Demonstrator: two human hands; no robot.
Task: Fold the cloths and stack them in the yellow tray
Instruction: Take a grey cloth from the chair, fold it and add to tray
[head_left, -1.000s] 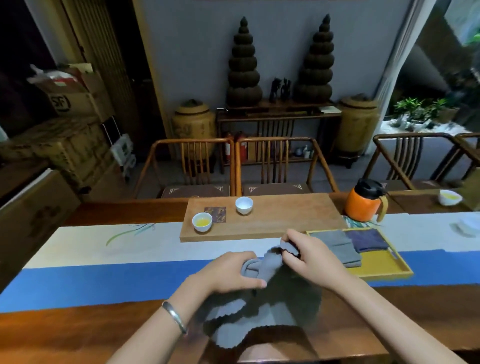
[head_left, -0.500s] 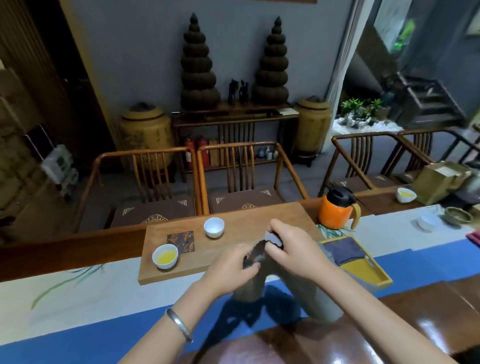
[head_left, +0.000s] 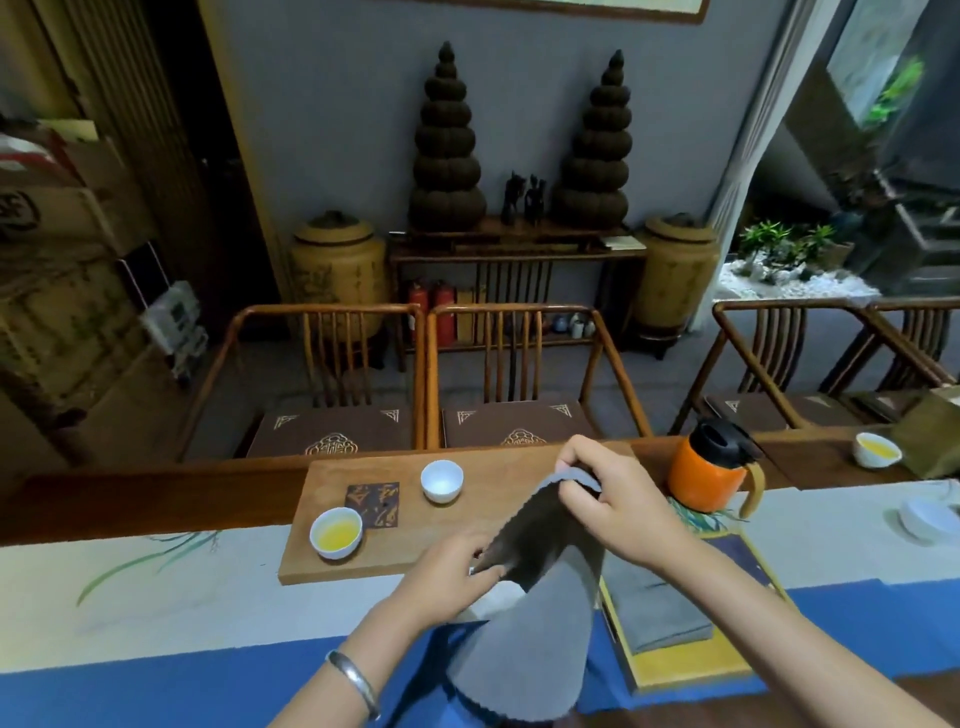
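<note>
Two bare forearms show in the head view, with no sleeve visible on either one up to the lower edge of the picture. The left hand (head_left: 452, 577) has a plain silver-coloured bangle (head_left: 353, 683) round its wrist: a smooth, narrow metal band, rounded in section, with a dull shine and no visible stones or engraving. It sits just behind the wrist bone. The right hand (head_left: 618, 501) and its wrist carry no band or watch that can be seen. No rings show on the fingers of either hand. The fingernails that show look short and unpainted, though they are small in the picture.
</note>
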